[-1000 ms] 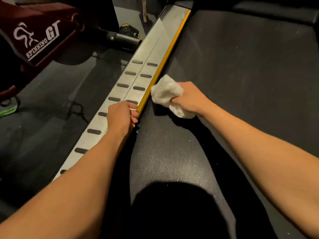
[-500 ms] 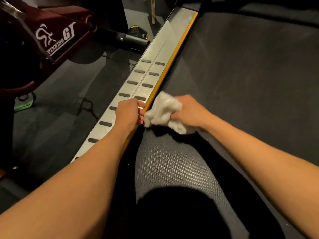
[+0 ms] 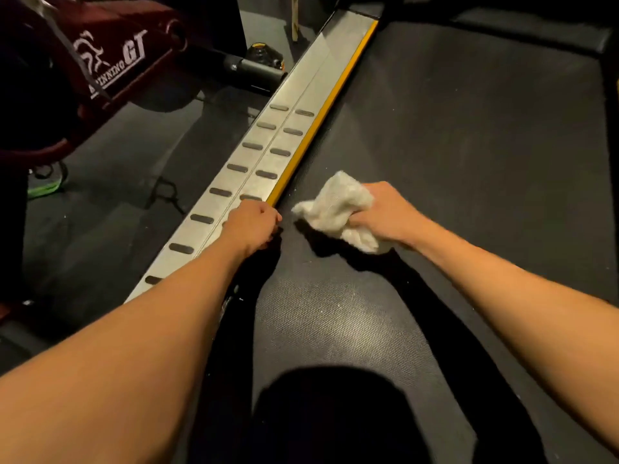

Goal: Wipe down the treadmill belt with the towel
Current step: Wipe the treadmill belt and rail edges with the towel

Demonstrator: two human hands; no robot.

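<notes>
1. Towel [image 3: 338, 209]: white, crumpled into a loose wad, lying on the treadmill belt [image 3: 469, 135] just to the belt side of the yellow strip [image 3: 321, 112]. One corner is pointing toward that strip without touching it; another fold is sticking out below the gripping hand.
2. Right hand [image 3: 385, 212]: fingers are closing around the towel's far side, bunching the cloth and pressing it against the belt. The bare forearm is running back toward the lower right.
3. Treadmill belt: dark, finely textured surface, filling the area on the towel's side of the yellow strip. A paler, dusty-looking patch is showing nearer the person than the towel. Shadows of both arms are falling across it.
4. Yellow strip: narrow band edging the belt, running diagonally away from the person and ending, in view, at the left hand.
5. Left hand [image 3: 253, 226]: resting knuckles up at the strip's near end, fingers curling over the edge of the side rail [image 3: 268, 155]; whether they are gripping anything cannot be told. It is sitting just beside the towel's corner, apart from it.
6. Side rail: silver metal plate lying along the strip's outer side, carrying two rows of dark oval inserts.
7. Exercise bike [image 3: 110, 58]: dark red frame with white lettering, standing beyond the rail on the far side from the strip, over dark floor [image 3: 110, 202].
8. Green object [image 3: 45, 189]: partly hidden on the floor under the bike frame; what it is cannot be told.
</notes>
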